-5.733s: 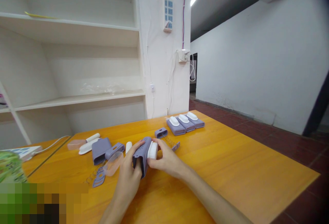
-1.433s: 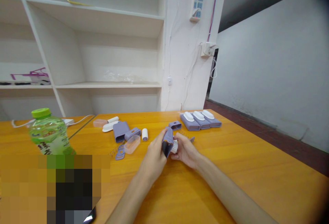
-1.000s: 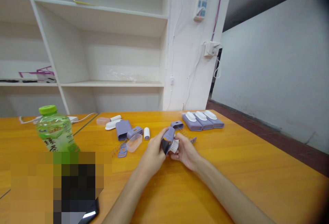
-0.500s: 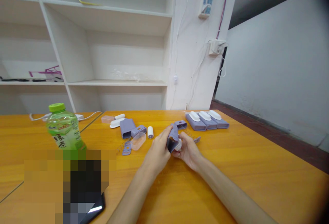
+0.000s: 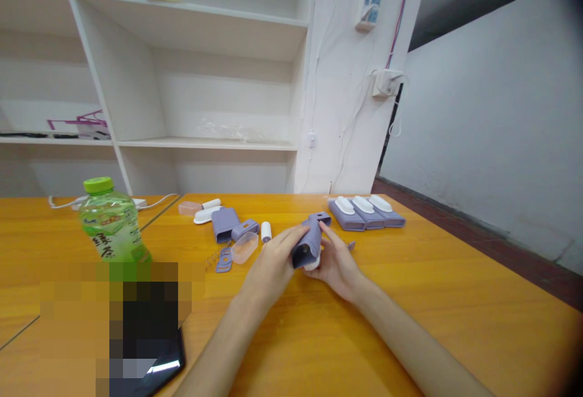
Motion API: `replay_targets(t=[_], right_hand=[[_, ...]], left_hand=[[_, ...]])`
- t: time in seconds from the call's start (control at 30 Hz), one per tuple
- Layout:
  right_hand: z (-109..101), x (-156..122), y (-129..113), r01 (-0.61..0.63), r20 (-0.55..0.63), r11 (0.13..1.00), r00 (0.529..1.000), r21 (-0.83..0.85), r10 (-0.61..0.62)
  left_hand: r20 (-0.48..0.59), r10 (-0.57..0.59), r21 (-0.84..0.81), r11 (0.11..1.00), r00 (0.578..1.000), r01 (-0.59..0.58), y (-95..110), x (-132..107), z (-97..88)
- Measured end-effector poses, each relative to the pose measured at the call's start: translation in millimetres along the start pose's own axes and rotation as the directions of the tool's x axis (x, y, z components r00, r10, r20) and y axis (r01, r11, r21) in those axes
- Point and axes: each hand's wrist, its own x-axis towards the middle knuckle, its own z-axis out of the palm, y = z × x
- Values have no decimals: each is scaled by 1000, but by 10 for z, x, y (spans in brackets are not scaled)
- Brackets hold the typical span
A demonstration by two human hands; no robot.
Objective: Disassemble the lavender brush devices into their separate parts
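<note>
Above the table, my left hand (image 5: 272, 263) is closed round a hollow purple plastic housing (image 5: 310, 240), its dark open end tilted towards me. From the other side my right hand (image 5: 339, 263) grips the same housing, thumb on top and fingers below. Under it shows a white ribbed or bristled piece (image 5: 313, 263), partly hidden by the right fingers; whether it is joined to the housing I cannot tell. Just behind my hands lies a purple cap with a hole (image 5: 321, 218). A small purple part (image 5: 351, 246) pokes out beyond my right hand.
Left of my hands lie another purple housing (image 5: 225, 225), a white cylinder (image 5: 266, 232), a clear cover (image 5: 245, 247) and a flat purple frame (image 5: 223, 260). Three purple units with white tops (image 5: 363, 206) stand back right. A green bottle (image 5: 112, 221) and a phone (image 5: 173, 366) are at left.
The housing has turned so that its open end faces me more, and its perforated side now faces up. My right thumb has moved onto its top.
</note>
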Motion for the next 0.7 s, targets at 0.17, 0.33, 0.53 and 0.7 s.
replay_targets(t=[0.17, 0.33, 0.53, 0.7], right_hand=[[42, -25, 11, 32, 22, 996, 999, 87, -34], [42, -15, -40, 236, -63, 963, 971, 130, -229], [20, 15, -28, 300, -78, 947, 953, 115, -292], [-11, 65, 49, 266, -80, 958, 963, 108, -258]], left_hand=[[-125, -34, -46, 999, 992, 28, 159, 31, 54], [-279, -492, -459, 823, 825, 336, 330, 88, 211], [-63, -609, -675, 609, 790, 416, 269, 68, 418], [-32, -635, -726, 546, 772, 419, 266, 56, 437]])
